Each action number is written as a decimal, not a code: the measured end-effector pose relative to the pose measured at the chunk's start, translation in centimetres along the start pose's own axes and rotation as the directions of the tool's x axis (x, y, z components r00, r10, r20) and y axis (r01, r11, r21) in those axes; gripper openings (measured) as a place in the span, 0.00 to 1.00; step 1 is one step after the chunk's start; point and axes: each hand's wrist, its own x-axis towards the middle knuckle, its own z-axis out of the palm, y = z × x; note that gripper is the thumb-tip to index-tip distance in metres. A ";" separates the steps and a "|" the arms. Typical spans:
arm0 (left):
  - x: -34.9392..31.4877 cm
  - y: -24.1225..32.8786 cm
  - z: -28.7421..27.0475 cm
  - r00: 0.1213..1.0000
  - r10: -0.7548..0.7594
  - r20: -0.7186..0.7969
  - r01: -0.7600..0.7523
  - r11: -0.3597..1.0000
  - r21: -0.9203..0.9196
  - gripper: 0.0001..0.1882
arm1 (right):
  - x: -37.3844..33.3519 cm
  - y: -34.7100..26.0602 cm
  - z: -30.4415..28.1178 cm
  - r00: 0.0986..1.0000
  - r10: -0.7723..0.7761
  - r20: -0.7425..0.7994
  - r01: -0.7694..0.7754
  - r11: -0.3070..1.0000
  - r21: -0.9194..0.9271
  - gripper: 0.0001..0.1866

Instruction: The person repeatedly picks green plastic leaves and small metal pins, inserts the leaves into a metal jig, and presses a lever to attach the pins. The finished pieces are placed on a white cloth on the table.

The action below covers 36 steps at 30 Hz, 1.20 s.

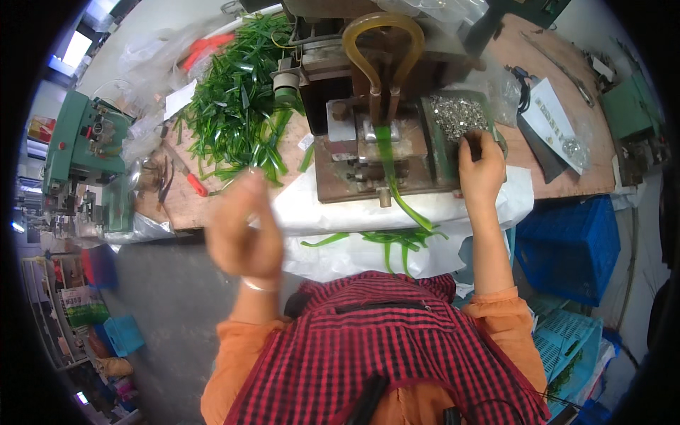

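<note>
Reaching to metal pieces (457, 115), right hand (483, 168) half-curled

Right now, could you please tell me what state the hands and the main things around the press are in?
Left hand: raised, blurred; grip unclear.
Right hand: fingers curled at the tray; grip contents hidden.
Metal pieces: heaped loose in the tray.
Long strip: draped, curving down from the press.
Strip pile: heaped on the bench.
Yellow tube: bent into an arch.
</note>
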 end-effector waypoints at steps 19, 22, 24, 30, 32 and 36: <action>-0.8 -12.6 5.6 0.938 -0.250 0.239 0.215 0.963 0.164 0.03 | -3.1 3.4 -5.2 0.967 0.245 -0.072 -0.223 0.947 0.231 0.10; -0.4 -10.6 4.8 0.871 -0.456 0.186 0.475 0.877 -0.073 0.03 | -1.8 -0.5 -5.2 0.960 0.240 0.144 -0.280 0.810 0.515 0.12; -0.2 -9.7 5.3 0.838 -0.500 0.218 0.537 0.824 -0.177 0.04 | -0.1 -4.6 -5.4 0.976 0.067 0.207 -0.168 0.837 0.521 0.13; -2.7 -8.6 6.9 0.750 -0.604 0.268 0.661 0.692 -0.290 0.06 | 2.1 -11.4 -0.2 0.960 0.051 0.277 -0.262 0.514 0.816 0.18; -3.4 -7.9 6.3 0.762 -0.595 0.255 0.646 0.721 -0.249 0.06 | 1.0 -11.9 0.5 0.968 0.095 0.233 -0.247 0.544 0.802 0.18; -1.7 -5.8 5.5 0.867 -0.470 0.168 0.497 0.786 -0.368 0.03 | 1.0 -12.3 0.2 0.932 0.109 0.346 -0.361 0.374 0.854 0.19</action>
